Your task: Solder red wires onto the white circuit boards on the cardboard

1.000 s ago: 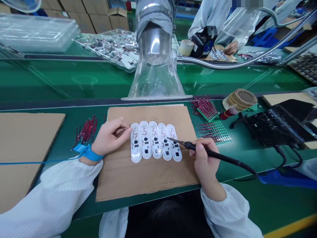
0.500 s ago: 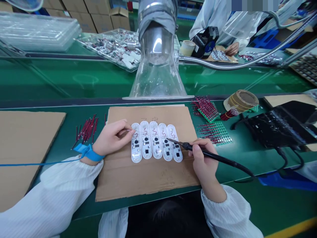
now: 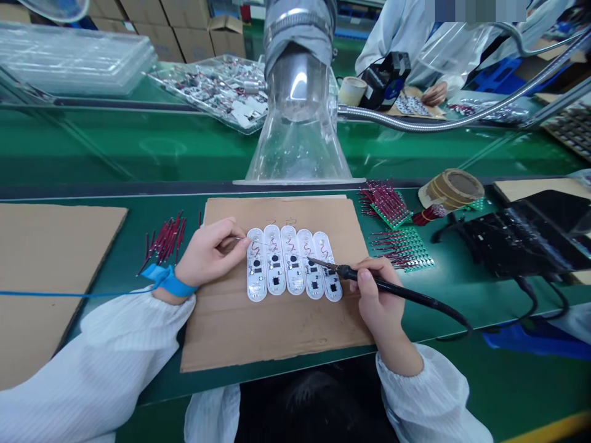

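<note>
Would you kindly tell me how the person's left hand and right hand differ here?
The left hand pinches a thin wire, while the right hand grips a black soldering iron. A blue strap circles the left wrist; none shows on the right. The left hand is by the left end of the row of white boards, the right hand by the right end. Both emerge from white sleeves.
</note>
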### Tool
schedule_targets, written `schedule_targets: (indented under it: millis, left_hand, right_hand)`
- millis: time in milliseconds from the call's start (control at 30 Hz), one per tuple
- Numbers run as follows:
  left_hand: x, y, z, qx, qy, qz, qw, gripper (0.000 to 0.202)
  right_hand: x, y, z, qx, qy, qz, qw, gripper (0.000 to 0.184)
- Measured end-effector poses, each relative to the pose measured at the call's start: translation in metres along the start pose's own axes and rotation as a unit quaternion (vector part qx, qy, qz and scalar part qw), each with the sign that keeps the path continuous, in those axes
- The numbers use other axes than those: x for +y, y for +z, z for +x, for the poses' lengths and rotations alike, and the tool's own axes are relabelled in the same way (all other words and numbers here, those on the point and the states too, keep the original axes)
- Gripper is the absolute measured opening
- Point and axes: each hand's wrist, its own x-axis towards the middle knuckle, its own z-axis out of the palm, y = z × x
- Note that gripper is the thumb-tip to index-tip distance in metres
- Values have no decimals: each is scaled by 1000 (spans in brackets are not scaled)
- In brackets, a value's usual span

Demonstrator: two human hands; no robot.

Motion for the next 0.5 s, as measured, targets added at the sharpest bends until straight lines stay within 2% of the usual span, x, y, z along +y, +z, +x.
schedule_targets:
  millis: [300, 367, 500]
  left_hand:
    - [0, 1, 1, -26, 25, 4, 999, 17]
    - [0, 1, 1, -10, 31, 3, 999, 16]
    - [-4, -1, 1, 58, 37, -5, 998, 16]
  right_hand:
    - [5, 0, -2, -12, -8, -8, 1000, 24]
    - [3, -1, -1, -14, -10, -7, 1000, 24]
    - [-14, 0, 4, 3, -9, 27, 1000, 26]
